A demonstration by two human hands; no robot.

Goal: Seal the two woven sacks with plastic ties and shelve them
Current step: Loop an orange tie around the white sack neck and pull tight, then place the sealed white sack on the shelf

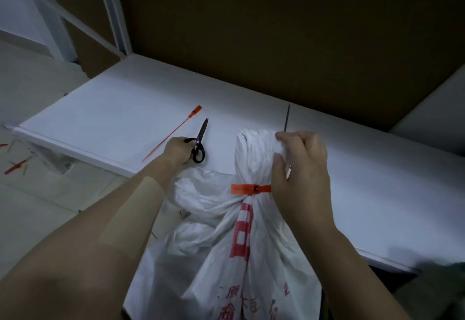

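A white tabletop (120,108) runs along a brown wall in dim light. On it lie one pair of black scissors (200,143) and one loose red tie (173,132). The left hand (177,152) is closed around the scissor handles. One white woven sack (241,244) leans against the tabletop edge, its neck cinched by a second red tie (250,189); its red printed characters are too blurred to read. The right hand (299,168) pinches the gathered sack top.
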